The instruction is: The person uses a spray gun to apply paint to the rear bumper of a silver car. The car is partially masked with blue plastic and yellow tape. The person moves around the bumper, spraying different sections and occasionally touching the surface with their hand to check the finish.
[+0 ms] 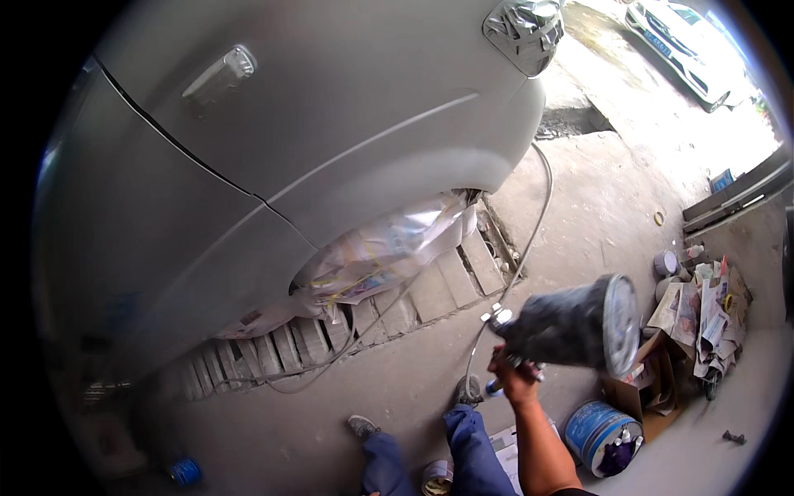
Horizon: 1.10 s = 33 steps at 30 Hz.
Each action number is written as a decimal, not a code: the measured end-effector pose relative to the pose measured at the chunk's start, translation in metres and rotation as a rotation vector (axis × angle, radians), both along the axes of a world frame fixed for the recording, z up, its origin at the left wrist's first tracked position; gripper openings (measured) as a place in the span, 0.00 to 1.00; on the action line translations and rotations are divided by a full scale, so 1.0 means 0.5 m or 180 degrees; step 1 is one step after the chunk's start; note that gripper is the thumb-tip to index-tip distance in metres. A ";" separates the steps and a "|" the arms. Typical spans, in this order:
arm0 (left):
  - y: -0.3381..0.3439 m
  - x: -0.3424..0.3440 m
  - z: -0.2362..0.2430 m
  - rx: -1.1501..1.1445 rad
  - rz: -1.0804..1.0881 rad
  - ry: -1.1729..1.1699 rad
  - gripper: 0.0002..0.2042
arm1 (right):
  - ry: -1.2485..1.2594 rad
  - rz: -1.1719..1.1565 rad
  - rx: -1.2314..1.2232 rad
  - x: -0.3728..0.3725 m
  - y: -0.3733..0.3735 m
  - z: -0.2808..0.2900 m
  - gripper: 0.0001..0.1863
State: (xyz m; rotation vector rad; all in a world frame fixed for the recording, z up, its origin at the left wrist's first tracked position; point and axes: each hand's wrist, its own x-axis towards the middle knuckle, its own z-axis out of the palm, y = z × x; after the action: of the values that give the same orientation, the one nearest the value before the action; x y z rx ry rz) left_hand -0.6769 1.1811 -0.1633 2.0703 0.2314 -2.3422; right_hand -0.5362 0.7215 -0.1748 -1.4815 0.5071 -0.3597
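The spray gun point(571, 324) is gripped firmly in the right hand point(514, 382), well right of the grey car panel point(273, 157) and its masked wheel arch point(389, 248). The nozzle is best squared to that panel, the hose point(529, 240) kept off it. The left hand is not seen.

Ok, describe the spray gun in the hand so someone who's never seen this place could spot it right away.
Start at the grey car body filling the upper left, then drop to the concrete floor at its right. There the right hand holds up the spray gun: alone off the ground, with a dark paint-spattered cup, round pale lid and trailing hose.
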 end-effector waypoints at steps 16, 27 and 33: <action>0.286 -0.110 -0.358 0.0144 -0.0842 -0.0170 0.44 | 0.0459 0.0410 0.0462 0.017 0.233 -0.043 0.11; 0.254 0.038 -0.185 0.0506 0.0049 -0.1101 0.59 | 0.0409 -0.0542 -0.1294 -0.016 0.242 -0.067 0.10; 0.305 0.047 -0.212 0.0160 -0.0400 -0.1640 0.44 | -0.0074 -0.0662 -0.0581 0.019 0.404 -0.104 0.15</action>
State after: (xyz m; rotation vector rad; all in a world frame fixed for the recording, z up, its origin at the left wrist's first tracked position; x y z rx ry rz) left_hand -0.6535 1.3334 -0.2692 2.6841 0.1544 -1.7775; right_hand -0.5268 0.9236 -0.2266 -1.6024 0.6251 -0.5993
